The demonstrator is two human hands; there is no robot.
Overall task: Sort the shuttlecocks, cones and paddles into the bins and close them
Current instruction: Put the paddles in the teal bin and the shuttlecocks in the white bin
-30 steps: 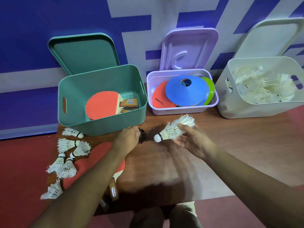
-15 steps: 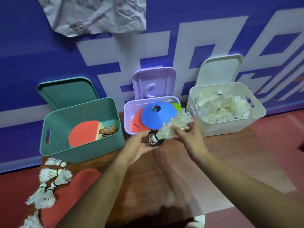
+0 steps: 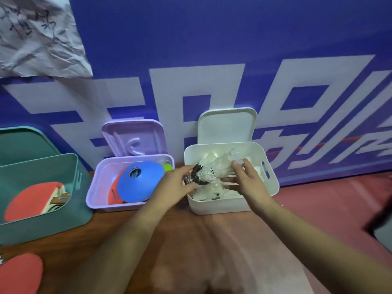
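Both hands are over the white bin (image 3: 231,205), which holds several white shuttlecocks. My right hand (image 3: 247,179) grips a blurred white shuttlecock (image 3: 216,169) by its feathers above the bin. My left hand (image 3: 174,185) pinches its dark cork end at the bin's left rim. The lilac bin (image 3: 96,188) holds a blue cone (image 3: 137,183) on top of orange and green cones. The green bin (image 3: 42,221) at left holds a red paddle (image 3: 31,200). Another red paddle (image 3: 19,272) lies on the table at the bottom left.
All three bins stand open with their lids leaning on the blue and white wall: white lid (image 3: 227,126), lilac lid (image 3: 133,137), green lid (image 3: 23,143). A crumpled paper (image 3: 38,37) hangs at the upper left. A dark object (image 3: 379,225) sits at the right edge.
Both hands carried the shuttlecock from over the table rightward and up to above the white bin. The view swung right, so the loose shuttlecocks at the left are out of view.
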